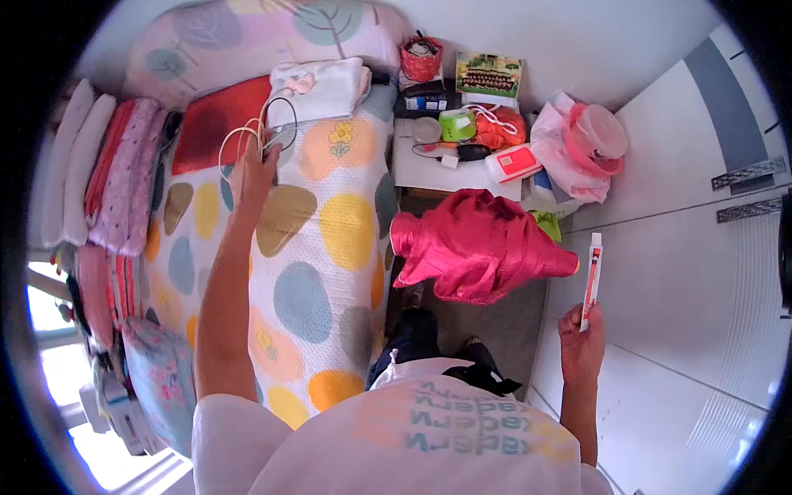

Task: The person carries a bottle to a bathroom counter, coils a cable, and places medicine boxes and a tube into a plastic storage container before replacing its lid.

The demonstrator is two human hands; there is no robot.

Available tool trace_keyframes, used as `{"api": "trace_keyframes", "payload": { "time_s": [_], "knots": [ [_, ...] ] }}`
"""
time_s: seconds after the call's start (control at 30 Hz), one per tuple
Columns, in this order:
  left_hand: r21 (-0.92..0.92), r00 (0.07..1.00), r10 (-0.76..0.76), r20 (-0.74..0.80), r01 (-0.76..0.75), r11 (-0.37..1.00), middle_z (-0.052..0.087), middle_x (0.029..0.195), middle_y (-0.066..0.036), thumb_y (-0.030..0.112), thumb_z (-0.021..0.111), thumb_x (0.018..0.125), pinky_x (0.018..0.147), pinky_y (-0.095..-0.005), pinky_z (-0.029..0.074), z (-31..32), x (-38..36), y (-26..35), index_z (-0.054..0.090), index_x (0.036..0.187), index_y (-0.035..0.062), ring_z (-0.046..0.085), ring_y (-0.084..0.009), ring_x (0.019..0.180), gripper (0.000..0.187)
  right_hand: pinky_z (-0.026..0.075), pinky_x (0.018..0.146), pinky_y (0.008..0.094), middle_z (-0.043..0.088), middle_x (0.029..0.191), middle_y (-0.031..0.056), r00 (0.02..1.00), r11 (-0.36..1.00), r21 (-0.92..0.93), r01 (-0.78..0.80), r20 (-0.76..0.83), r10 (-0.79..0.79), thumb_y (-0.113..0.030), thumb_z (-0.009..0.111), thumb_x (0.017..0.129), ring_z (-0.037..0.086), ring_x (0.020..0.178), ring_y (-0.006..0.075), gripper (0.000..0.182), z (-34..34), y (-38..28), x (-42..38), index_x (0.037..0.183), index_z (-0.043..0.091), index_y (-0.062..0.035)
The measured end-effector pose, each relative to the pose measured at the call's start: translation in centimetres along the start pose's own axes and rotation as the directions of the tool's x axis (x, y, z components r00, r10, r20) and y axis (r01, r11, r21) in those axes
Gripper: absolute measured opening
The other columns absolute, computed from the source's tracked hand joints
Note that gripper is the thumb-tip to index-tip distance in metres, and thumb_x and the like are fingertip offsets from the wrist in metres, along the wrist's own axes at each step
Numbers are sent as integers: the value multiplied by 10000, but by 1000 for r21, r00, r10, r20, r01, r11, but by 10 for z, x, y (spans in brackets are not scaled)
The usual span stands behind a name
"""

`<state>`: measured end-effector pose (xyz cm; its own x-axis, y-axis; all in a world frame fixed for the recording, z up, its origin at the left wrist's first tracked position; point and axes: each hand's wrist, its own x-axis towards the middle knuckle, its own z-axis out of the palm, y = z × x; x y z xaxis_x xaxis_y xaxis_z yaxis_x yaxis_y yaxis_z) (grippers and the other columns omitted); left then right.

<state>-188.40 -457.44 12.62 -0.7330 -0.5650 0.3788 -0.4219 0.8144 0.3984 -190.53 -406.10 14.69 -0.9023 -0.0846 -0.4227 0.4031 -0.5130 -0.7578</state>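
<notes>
Bed (pixel 330 247) with a spotted cover: at 12 o'clock a patterned pillow (pixel 247 33), below it a red cushion (pixel 219 124) and folded white cloth (pixel 322 87); at 9 o'clock, folded blankets (pixel 124 173) stacked along the edge. Bench (pixel 429 169) at 3 o'clock of the bed's head: red basket (pixel 421 58), picture box (pixel 489 76), green container (pixel 456 125), red-and-white box (pixel 513 162). Floor (pixel 503 330): crumpled pink garment (pixel 478 243).
</notes>
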Motion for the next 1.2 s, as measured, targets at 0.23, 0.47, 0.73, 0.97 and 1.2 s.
{"api": "trace_keyframes", "payload": {
  "time_s": [0.23, 0.47, 0.73, 0.97, 1.2],
  "knots": [
    [174, 985, 95, 143, -120, 977, 590, 808, -165, 234, 576, 758, 633, -468, 446, 104, 57, -112, 445, 1058, 122, 576, -365, 759, 346, 360, 590, 233, 428, 680, 9, 974, 997, 74, 3, -226, 13, -235, 485, 865, 403, 626, 92, 163, 21, 22, 5, 818, 452, -83],
    [303, 721, -54, 691, -221, 927, 579, 976, -153, 337, 693, 592, 839, -376, 419, 123, 11, -159, 580, 997, 87, 534, -312, 942, 489, 347, 581, 245, 448, 677, 14, 977, 998, 41, 51, -210, -41, -228, 472, 868, 393, 600, 108, 158, 18, 26, -8, 811, 451, -83],
    [535, 818, -245, 520, -88, 840, 597, 868, -187, 310, 657, 637, 709, -417, 470, 128, -44, -227, 607, 764, 18, 578, -346, 815, 322, 370, 580, 252, 480, 707, 27, 983, 974, 172, 146, -139, -123, -229, 462, 879, 424, 623, 113, 154, -40, 18, -75, 844, 466, -80],
    [422, 769, -39, 638, -307, 853, 598, 915, -160, 284, 560, 720, 738, -440, 455, 101, -178, -105, 588, 890, 65, 575, -325, 870, 279, 386, 578, 220, 482, 754, 5, 911, 959, 27, 282, -323, -258, -247, 497, 853, 443, 665, 82, 192, -164, 37, -229, 898, 480, -61],
    [-682, -61, 679, 731, -102, 724, 587, 887, -82, 164, 570, 793, 725, -284, 452, 36, -464, 216, 619, 887, 44, 568, -165, 809, 160, 421, 549, 190, 551, 774, 7, 705, 954, -216, 209, -643, -300, -238, 526, 836, 500, 649, 65, 238, -242, 75, -429, 956, 565, -37]
  ]
}}
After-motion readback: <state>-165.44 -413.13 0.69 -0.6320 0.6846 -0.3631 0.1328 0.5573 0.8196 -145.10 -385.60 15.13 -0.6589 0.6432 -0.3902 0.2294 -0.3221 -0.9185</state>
